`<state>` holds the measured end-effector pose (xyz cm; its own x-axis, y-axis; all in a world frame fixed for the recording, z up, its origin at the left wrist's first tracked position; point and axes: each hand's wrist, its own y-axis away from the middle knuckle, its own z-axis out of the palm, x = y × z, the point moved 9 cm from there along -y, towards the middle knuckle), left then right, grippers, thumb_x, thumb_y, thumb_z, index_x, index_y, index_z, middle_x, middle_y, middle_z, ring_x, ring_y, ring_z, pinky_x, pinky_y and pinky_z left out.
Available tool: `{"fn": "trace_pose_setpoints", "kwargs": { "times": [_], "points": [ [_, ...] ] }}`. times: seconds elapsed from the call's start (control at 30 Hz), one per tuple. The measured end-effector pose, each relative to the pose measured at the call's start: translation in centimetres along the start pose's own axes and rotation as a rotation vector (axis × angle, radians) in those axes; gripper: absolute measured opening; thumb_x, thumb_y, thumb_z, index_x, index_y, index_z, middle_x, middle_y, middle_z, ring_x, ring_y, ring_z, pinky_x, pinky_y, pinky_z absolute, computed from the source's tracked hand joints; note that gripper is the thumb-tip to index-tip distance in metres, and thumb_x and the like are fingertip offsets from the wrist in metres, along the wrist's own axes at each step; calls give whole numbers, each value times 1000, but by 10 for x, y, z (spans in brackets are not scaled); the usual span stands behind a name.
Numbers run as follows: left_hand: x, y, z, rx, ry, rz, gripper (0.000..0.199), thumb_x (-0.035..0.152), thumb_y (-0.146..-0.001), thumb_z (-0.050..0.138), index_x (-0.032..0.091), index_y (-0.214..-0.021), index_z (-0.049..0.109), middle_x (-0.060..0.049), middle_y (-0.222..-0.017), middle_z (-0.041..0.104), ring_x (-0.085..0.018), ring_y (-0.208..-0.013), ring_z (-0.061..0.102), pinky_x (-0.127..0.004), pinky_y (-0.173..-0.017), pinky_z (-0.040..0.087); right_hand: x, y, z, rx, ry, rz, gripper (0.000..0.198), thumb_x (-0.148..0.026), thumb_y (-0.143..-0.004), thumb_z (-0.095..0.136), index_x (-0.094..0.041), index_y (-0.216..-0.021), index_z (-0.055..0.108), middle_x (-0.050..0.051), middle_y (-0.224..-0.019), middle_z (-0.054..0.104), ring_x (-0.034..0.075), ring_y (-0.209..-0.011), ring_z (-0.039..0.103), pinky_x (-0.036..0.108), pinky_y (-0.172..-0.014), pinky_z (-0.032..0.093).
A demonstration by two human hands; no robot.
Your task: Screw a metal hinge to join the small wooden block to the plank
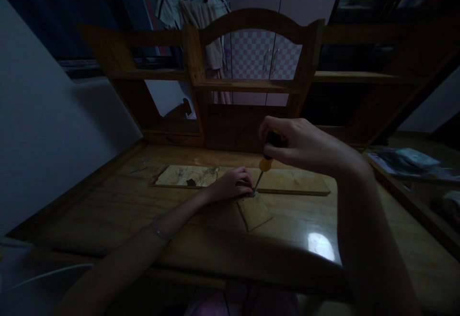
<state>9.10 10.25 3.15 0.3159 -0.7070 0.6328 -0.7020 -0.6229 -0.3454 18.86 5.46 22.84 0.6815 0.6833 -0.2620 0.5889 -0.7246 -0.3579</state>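
Observation:
My right hand (287, 139) is wrapped round the black and yellow handle of a screwdriver (266, 163). Its metal shaft slants down and left to a small dark metal piece (252, 193), perhaps a hinge. That piece lies where a long wooden board (294, 181) meets a small square wooden board (256, 210). My left hand (235, 183) has its fingers curled at the metal piece, pressing or pinching it against the wood. The fingertips partly cover the piece, so its exact shape and any screw under the tip are hidden.
The boards lie on a wooden desk (201, 230) with a shelf unit (247, 85) along its back. Thin small metal items (140, 167) lie at the left. Papers and bags (406, 160) sit beyond the right edge. Clothes (201, 14) hang behind the shelves.

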Motion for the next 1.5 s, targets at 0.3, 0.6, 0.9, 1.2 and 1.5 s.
{"fn": "trace_pose_setpoints", "kwargs": {
  "times": [0.3, 0.6, 0.9, 1.2, 1.5],
  "points": [
    [2, 0, -1, 17, 15, 11, 9, 27, -85, 70, 18, -88, 68, -4, -99, 61, -16, -92, 59, -27, -85, 46, -1, -5, 1, 73, 57, 15, 13, -31, -89, 56, -19, -92, 61, 1, -81, 65, 15, -70, 57, 28, -65, 37],
    [4, 1, 0, 36, 102, 43, 9, 24, -84, 69, 15, -84, 65, -5, -93, 62, -14, -86, 60, -25, -78, 47, -13, -4, 9, 22, -71, -49, 29, -21, -82, 58, -22, -110, 54, 2, -104, 63, 19, -90, 57, 27, -72, 39],
    [9, -1, -2, 37, 123, 43, 12, 16, -88, 59, 17, -95, 69, -7, -100, 63, -15, -92, 61, -27, -83, 48, -14, -10, 12, 80, -63, -62, 15, -21, -88, 56, -22, -103, 54, 0, -94, 63, 15, -80, 57, 27, -73, 39],
    [6, 0, 6, -33, 119, 8, 16, 35, -83, 73, 20, -87, 76, -5, -98, 66, -18, -96, 61, -29, -88, 47, -14, -9, 11, 59, -74, -53, 31, -17, -83, 56, -21, -114, 54, 1, -98, 60, 14, -79, 54, 25, -70, 38],
    [5, 0, 1, 129, 73, -75, 16, 32, -83, 73, 18, -78, 66, -2, -90, 63, -17, -91, 59, -26, -78, 44, -9, -3, -8, 108, -91, -17, 31, -15, -83, 56, -22, -113, 53, 0, -99, 59, 11, -69, 53, 24, -67, 40]
  ]
}}
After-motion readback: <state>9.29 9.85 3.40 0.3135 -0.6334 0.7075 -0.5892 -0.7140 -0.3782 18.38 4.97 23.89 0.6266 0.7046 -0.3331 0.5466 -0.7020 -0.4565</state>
